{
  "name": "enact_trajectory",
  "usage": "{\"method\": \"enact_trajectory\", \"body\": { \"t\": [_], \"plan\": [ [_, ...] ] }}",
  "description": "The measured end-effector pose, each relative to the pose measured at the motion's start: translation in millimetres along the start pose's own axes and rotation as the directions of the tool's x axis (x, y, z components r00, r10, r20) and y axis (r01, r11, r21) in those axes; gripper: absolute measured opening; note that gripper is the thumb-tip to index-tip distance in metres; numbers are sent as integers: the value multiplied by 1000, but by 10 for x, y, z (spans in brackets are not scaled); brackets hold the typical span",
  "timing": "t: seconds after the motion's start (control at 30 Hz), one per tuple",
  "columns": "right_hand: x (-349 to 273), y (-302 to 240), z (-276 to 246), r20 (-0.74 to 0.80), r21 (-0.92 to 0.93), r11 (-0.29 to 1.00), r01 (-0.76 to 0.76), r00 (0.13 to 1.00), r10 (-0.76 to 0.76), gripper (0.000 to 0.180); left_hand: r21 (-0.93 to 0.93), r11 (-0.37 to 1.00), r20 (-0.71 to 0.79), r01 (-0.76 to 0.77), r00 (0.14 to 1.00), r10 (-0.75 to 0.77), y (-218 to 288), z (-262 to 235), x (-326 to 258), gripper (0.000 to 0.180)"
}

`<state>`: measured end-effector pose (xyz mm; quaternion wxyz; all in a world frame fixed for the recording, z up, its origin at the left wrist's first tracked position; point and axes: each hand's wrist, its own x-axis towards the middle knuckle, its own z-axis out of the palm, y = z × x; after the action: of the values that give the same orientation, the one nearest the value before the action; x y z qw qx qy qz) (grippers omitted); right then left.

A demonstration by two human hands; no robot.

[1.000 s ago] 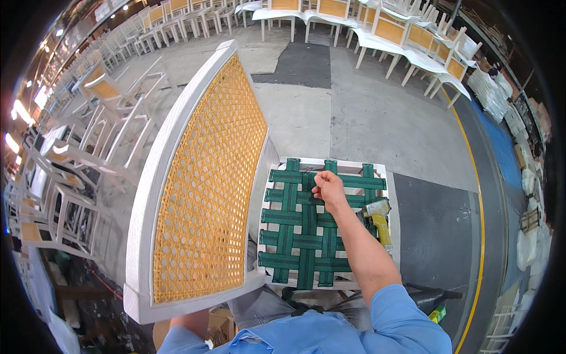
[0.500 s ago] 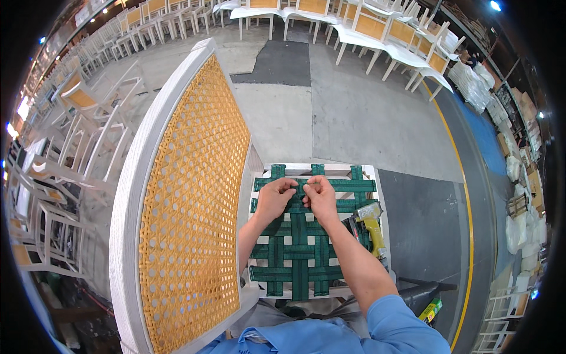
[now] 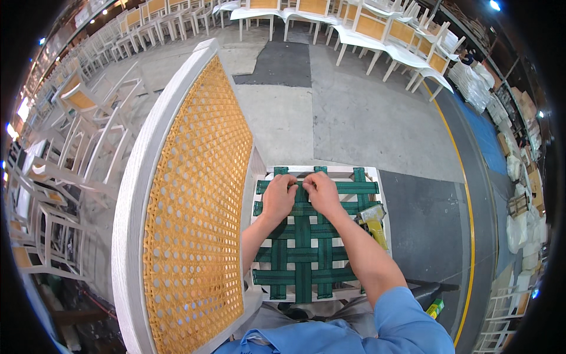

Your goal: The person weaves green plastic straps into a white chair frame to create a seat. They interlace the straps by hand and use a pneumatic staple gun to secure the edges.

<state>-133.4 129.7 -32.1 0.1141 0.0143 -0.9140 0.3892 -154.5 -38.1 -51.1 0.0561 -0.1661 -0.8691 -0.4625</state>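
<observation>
Left hand [image 3: 279, 197]: thumb and fingertips drawn together, pinching, as far as shows, the far end of a lengthwise strap; the exact hold is hidden under the knuckles.
Right hand [image 3: 324, 194]: bent at the wrist, level with the left and just beside it, tips pinched at the same end; probably a 2-sided hold to keep the band flat and square.
Lengthwise strap [image 3: 302, 242]: green, running from between the hands straight back toward the body; likely centred on the torso so that both arms reach it evenly.
Cross straps [image 3: 265, 277]: 5, interlaced with the lengthwise bands; the farthest lies under the fingers, the rest nearer the body. The weave presumably spaces the bands.
Seat frame [image 3: 372, 173]: white, beneath and around the hands, turned sideways to the person; this seems to leave the far rail within reach.
Chair back [image 3: 197, 212]: cane panel in a white surround, upright, left of the left hand, hiding that elbow; the sideways seat puts it there, clear of the right arm.
Air tool [image 3: 375, 227]: yellow-green, right of the right forearm, lying on the webbing; likely parked there for a quick right-hand pick-up.
Green box [image 3: 435, 308]: beyond the right elbow, away from the seat.
</observation>
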Motion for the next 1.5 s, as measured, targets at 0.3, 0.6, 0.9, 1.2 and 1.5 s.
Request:
{"method": "enact_trajectory", "body": {
  "t": [0.3, 0.6, 0.9, 1.2, 1.5],
  "plan": [
    [700, 246, 173, 62, -247, 935, -254, 959, 277, 10, 405, 861, 140, -307, 952, 273, -11, 152, -50, 51],
    [771, 259, 142, 49, -206, 933, -295, 949, 311, 13, 494, 835, 219, -243, 964, 151, -1, 182, 11, 56],
    [-360, 514, -1337, -204, 100, 901, -421, 878, 433, 27, 492, 848, 206, -199, 972, 109, -51, 101, -37, 55],
    [-1700, 819, -1911, 45, 131, 703, -699, 712, 700, 52, 464, 859, 195, -218, 971, 142, 85, 209, 10, 56],
    [-1335, 599, -1745, 73, -391, 667, -634, 701, 709, 48, 446, 871, 181, -205, 974, 136, 89, 197, 1, 55]
  ]
}}
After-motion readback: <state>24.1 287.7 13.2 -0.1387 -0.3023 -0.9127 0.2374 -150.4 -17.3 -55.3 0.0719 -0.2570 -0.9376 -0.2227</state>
